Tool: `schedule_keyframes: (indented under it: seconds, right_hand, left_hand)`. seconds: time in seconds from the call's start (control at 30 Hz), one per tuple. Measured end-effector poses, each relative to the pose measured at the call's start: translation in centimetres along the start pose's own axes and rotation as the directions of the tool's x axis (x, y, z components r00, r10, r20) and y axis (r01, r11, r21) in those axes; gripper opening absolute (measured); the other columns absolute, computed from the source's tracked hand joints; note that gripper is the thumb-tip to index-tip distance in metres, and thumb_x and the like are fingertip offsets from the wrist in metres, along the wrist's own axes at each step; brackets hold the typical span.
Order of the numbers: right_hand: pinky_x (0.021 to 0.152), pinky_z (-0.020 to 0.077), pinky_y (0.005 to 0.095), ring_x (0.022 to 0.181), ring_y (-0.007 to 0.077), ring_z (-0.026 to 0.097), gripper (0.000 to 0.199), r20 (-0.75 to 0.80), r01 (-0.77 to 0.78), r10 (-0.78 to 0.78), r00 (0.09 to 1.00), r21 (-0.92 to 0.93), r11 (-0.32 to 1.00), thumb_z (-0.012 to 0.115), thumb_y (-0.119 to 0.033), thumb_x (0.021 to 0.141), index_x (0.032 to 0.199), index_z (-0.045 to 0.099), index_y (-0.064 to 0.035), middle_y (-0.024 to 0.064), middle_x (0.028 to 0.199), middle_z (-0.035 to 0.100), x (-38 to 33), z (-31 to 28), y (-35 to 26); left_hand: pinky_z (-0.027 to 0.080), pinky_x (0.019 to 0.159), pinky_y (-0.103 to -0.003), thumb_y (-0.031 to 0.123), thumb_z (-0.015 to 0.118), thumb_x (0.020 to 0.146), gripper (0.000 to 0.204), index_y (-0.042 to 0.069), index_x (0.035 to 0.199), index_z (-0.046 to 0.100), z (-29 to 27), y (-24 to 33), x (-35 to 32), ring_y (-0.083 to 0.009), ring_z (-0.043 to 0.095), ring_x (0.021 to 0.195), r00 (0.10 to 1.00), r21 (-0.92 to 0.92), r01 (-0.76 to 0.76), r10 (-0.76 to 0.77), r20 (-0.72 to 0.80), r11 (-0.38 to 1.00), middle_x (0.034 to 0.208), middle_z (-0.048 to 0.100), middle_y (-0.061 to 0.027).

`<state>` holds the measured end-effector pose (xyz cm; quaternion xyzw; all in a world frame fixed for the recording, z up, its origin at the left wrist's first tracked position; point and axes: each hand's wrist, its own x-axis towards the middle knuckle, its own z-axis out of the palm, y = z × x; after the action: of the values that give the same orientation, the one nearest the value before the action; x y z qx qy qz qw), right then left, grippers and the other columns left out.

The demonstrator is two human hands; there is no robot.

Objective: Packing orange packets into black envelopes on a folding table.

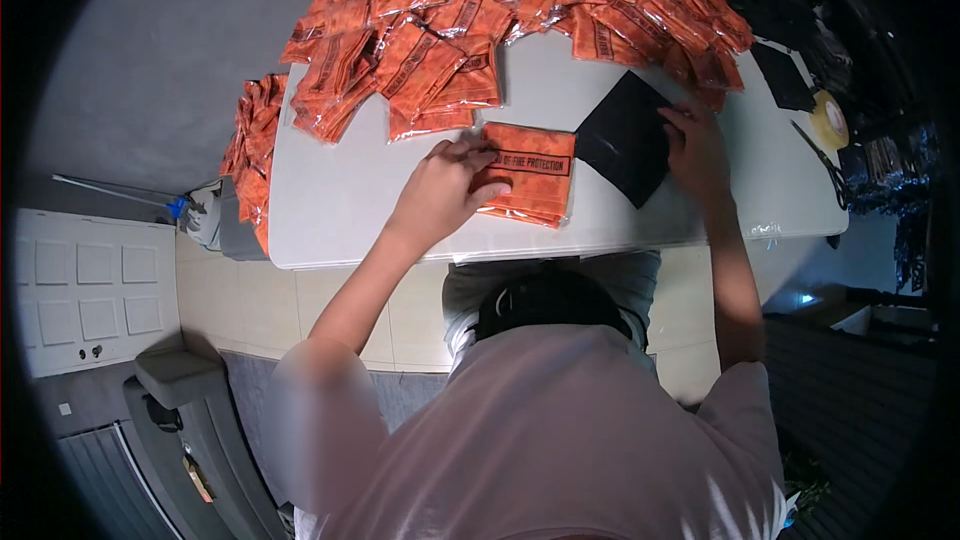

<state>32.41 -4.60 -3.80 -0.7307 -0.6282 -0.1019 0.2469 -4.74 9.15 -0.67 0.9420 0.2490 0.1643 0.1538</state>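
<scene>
A small stack of orange packets in clear plastic wrap [540, 190] lies near the front edge of the white table, with a dark printed band across the top one. My left hand [450, 185] rests on the stack's left side, thumb and fingers apart. To the right of the stack a flat black square piece [625, 140] lies turned on its corner, its left tip close against the packets. My right hand [697, 150] has its fingers bent at the right edge of this black square, pinching it; part of that edge is hidden by the fingers.
A large heap of orange wrapped packets [450, 20] covers the table's far side, and more [255, 140] hang beside its left edge. At the right lie black pieces [785, 75], a roll of yellowish tape [828, 120] and scissors [825, 160].
</scene>
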Motion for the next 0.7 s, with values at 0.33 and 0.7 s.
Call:
schedule_keyframes:
  seconds: [0.33,0.7]
  right_hand:
    - [0.098,0.0544,0.0485,0.116,0.0378,0.062,0.054,0.163,-0.169,0.192,0.968,-0.144,0.975,0.074,-0.046,0.095,0.130,0.070,-0.0049,0.0165,0.124,0.061,-0.5,-0.3,-2.9]
    - [0.105,0.0521,0.0481,0.126,0.0391,0.054,0.053,0.285,-0.110,0.116,0.952,-0.039,0.993,0.076,-0.038,0.094,0.135,0.068,-0.0053,0.0151,0.134,0.056,1.4,0.4,-2.3]
  left_hand:
    - [0.059,0.087,-0.040,-0.003,0.081,0.082,0.064,0.002,0.143,0.062,-1.0,-0.7,2.2,-0.0304,0.073,0.097,0.990,-0.398,0.119,-0.081,0.113,0.910,0.122,0.072,-0.0168]
    - [0.056,0.101,-0.048,-0.002,0.066,0.087,0.047,0.006,0.134,0.068,1.5,-0.3,3.6,-0.0400,0.066,0.117,1.000,0.096,-0.029,0.028,0.013,0.995,0.132,0.069,-0.0170]
